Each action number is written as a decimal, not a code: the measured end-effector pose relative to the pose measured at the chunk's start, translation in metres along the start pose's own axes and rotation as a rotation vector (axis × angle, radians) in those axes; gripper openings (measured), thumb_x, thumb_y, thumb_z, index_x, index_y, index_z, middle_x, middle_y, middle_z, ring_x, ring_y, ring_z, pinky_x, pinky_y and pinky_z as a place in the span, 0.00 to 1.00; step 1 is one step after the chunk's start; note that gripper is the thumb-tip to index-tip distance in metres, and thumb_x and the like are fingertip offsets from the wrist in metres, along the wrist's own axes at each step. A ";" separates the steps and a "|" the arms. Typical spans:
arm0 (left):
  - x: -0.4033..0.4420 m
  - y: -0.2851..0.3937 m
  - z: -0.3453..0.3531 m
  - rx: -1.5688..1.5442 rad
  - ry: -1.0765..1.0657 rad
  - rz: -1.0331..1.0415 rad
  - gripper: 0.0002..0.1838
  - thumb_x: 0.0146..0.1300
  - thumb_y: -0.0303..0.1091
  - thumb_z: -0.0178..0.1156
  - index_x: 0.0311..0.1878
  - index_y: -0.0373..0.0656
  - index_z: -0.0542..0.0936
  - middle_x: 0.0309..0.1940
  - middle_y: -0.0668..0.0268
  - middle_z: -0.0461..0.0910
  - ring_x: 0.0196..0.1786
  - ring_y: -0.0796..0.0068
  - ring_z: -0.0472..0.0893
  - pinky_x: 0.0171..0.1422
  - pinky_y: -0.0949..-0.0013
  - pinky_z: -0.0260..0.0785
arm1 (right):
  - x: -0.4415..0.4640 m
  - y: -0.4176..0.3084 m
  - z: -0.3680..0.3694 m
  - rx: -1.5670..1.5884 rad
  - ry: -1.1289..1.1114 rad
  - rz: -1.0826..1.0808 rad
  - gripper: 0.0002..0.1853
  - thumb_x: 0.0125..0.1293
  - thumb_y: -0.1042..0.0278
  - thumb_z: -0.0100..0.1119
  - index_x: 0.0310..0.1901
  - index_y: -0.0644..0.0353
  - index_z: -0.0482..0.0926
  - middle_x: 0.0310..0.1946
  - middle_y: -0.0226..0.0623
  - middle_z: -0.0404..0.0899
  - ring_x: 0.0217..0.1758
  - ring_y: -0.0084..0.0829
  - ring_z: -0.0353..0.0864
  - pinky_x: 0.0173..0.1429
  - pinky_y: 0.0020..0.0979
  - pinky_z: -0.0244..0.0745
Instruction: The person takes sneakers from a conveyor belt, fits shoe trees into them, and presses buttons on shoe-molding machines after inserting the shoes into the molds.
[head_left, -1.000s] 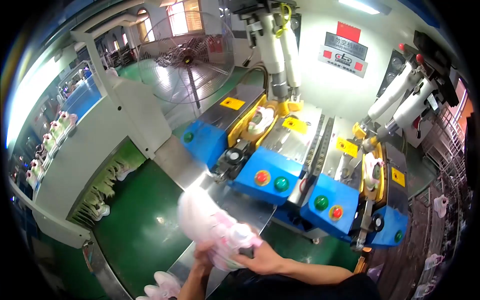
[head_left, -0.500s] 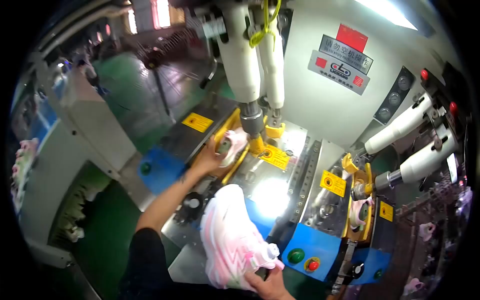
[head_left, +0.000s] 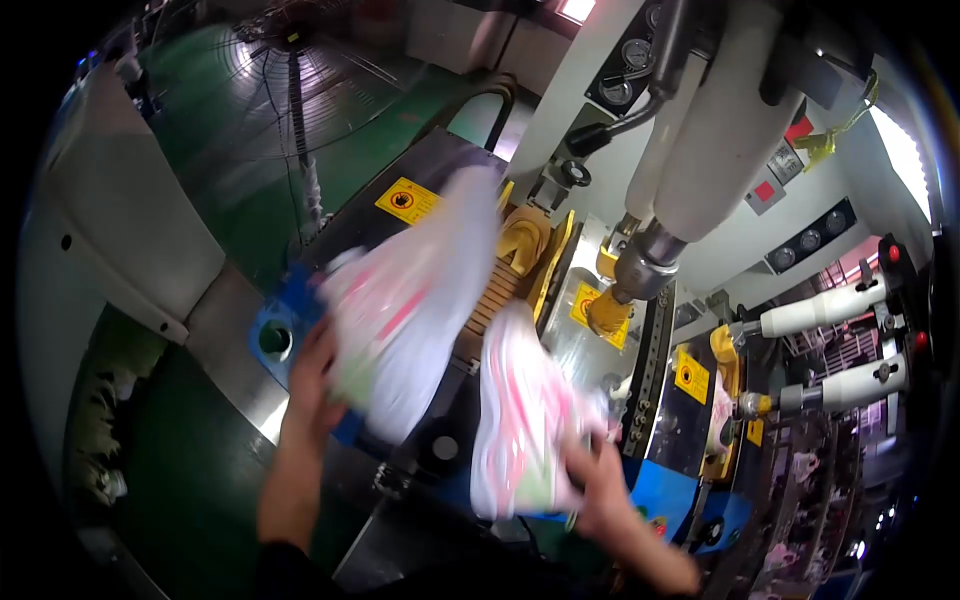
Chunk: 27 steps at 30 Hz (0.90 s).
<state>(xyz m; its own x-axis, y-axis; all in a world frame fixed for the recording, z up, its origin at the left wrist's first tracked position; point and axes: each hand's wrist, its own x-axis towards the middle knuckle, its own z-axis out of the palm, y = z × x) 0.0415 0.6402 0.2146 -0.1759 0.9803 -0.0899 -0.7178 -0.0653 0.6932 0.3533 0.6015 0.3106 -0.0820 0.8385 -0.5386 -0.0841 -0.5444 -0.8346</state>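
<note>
My left hand (head_left: 317, 375) is closed around the heel end of a white and pink sneaker (head_left: 400, 310), blurred by motion, raised in front of the near press station. My right hand (head_left: 598, 475) grips a second sneaker (head_left: 515, 425), also white and pink with a pale green patch, at its collar. That shoe points toe away, beside the first one and lower. Behind the two shoes lies the station's slatted bed (head_left: 495, 297) with a yellow pad (head_left: 524, 240) at its far end. My right fingers are partly hidden by the shoe and blur.
A white press cylinder (head_left: 720, 130) with a yellow-tipped head (head_left: 608, 312) hangs right of the bed. Another station with white cylinders (head_left: 825, 308) holds a pink shoe (head_left: 720, 415). A blue panel with a green button (head_left: 274, 338) sits left; a fan (head_left: 295, 40) stands behind.
My left hand has lifted the sneaker out of the near station and brought it toward me. The sneaker in my right hand has shifted right. The camera view has turned left.
</note>
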 end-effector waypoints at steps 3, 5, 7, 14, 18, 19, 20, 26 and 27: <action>-0.083 0.008 -0.042 -0.023 0.167 0.232 0.29 0.69 0.40 0.49 0.69 0.36 0.61 0.64 0.54 0.68 0.64 0.61 0.70 0.70 0.61 0.62 | 0.106 -0.060 0.031 -0.060 -0.092 0.053 0.19 0.68 0.64 0.53 0.58 0.59 0.69 0.51 0.40 0.77 0.53 0.35 0.79 0.54 0.37 0.79; -0.133 0.006 -0.066 0.076 0.395 0.277 0.28 0.69 0.40 0.49 0.67 0.36 0.62 0.64 0.53 0.68 0.64 0.60 0.70 0.70 0.60 0.61 | 0.201 -0.064 0.028 -0.021 -0.139 0.000 0.17 0.67 0.66 0.54 0.56 0.60 0.71 0.47 0.38 0.78 0.48 0.34 0.80 0.51 0.33 0.79; -0.174 0.000 -0.078 0.226 0.603 0.296 0.27 0.69 0.40 0.49 0.66 0.35 0.64 0.63 0.53 0.68 0.64 0.60 0.70 0.70 0.60 0.61 | 0.248 -0.062 0.055 -0.313 0.111 -0.140 0.15 0.66 0.66 0.55 0.52 0.59 0.72 0.43 0.37 0.77 0.45 0.33 0.80 0.48 0.33 0.77; -0.246 -0.028 -0.077 0.682 0.997 0.218 0.25 0.69 0.40 0.51 0.63 0.32 0.68 0.62 0.50 0.69 0.64 0.58 0.70 0.70 0.57 0.59 | 0.277 -0.012 0.076 -0.959 0.403 -0.620 0.28 0.60 0.64 0.57 0.51 0.77 0.58 0.50 0.66 0.61 0.49 0.59 0.72 0.57 0.47 0.69; -0.257 -0.033 -0.075 0.802 0.953 0.213 0.24 0.69 0.39 0.51 0.60 0.30 0.70 0.61 0.49 0.70 0.64 0.57 0.70 0.71 0.56 0.58 | 0.275 -0.008 0.094 -0.865 0.607 -0.616 0.32 0.58 0.56 0.60 0.52 0.75 0.60 0.51 0.65 0.63 0.52 0.60 0.71 0.58 0.48 0.68; -0.257 -0.032 -0.078 0.825 0.894 0.238 0.24 0.69 0.39 0.51 0.60 0.29 0.71 0.61 0.48 0.70 0.64 0.57 0.70 0.71 0.56 0.58 | 0.270 -0.008 0.093 -0.868 0.570 -0.551 0.32 0.59 0.57 0.59 0.54 0.76 0.58 0.52 0.65 0.62 0.52 0.60 0.72 0.57 0.48 0.70; -0.260 -0.036 -0.096 0.705 0.798 0.259 0.27 0.70 0.43 0.49 0.62 0.27 0.67 0.58 0.47 0.71 0.63 0.60 0.71 0.69 0.57 0.61 | 0.268 -0.015 0.093 -0.878 0.528 -0.502 0.32 0.60 0.59 0.57 0.55 0.76 0.56 0.53 0.65 0.60 0.52 0.60 0.73 0.57 0.48 0.71; -0.260 -0.008 -0.042 0.462 0.559 0.337 0.33 0.69 0.51 0.42 0.70 0.37 0.59 0.64 0.51 0.67 0.64 0.51 0.71 0.65 0.48 0.66 | 0.150 -0.041 0.041 -1.112 -0.213 -0.594 0.35 0.58 0.49 0.61 0.56 0.74 0.67 0.60 0.60 0.67 0.60 0.51 0.72 0.59 0.40 0.72; -0.262 -0.006 -0.024 -0.209 0.594 0.238 0.33 0.69 0.51 0.43 0.70 0.38 0.59 0.64 0.52 0.68 0.63 0.51 0.71 0.66 0.49 0.66 | 0.123 -0.010 0.023 -1.311 -0.084 -1.077 0.35 0.58 0.54 0.63 0.59 0.71 0.65 0.61 0.60 0.66 0.63 0.54 0.68 0.64 0.41 0.68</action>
<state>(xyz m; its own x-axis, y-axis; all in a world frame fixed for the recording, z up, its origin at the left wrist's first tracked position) 0.0759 0.3788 0.2164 -0.6429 0.6698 -0.3716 -0.7188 -0.3600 0.5947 0.3217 0.7090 0.2552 -0.5918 0.7613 0.2650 0.6804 0.6480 -0.3422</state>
